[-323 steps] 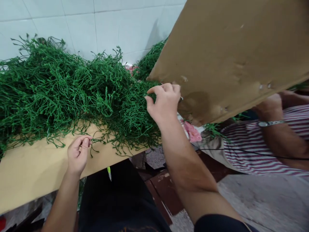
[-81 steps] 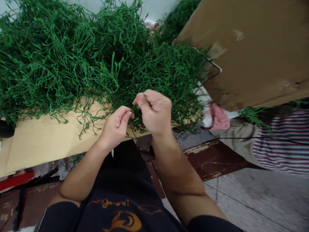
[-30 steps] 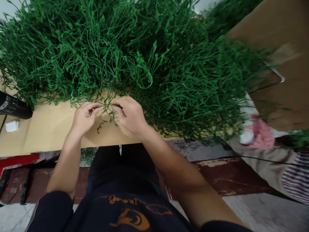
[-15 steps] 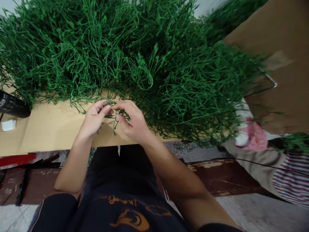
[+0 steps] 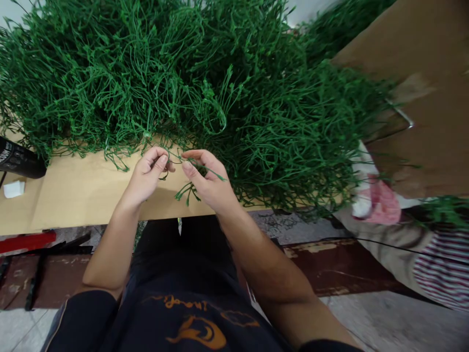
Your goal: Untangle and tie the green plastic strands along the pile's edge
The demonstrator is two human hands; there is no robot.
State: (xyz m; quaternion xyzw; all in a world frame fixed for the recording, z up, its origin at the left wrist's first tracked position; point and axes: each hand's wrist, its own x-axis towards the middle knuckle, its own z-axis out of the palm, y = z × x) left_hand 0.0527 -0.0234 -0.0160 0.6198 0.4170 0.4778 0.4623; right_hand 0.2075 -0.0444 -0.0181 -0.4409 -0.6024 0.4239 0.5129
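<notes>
Thin green artificial plant stems point(image 5: 189, 190) hang from between the thumb and fingers of my right hand point(image 5: 212, 183). One sprig reaches across the palm side, and a strand stretches over to my left hand point(image 5: 148, 173). That hand is pinched on the strand's other end, with thumb against forefinger. Both hands hover a little above the cardboard-covered table point(image 5: 91, 190), close to its front edge. Just beyond them rises a large tangled heap of green plastic stems point(image 5: 176, 73), its loose ends trailing near my fingers.
A black bottle point(image 5: 20, 159) lies at the left, with a small white piece point(image 5: 13, 189) before it. On the right stands a big cardboard piece point(image 5: 417, 98) with a metal rod. Beside it are a pink-and-white cloth point(image 5: 381, 200) and a person in striped clothing point(image 5: 443, 269).
My right hand has drawn away to the right from my left hand, opening a gap spanned by a green strand. The hanging sprig swung right with it.
</notes>
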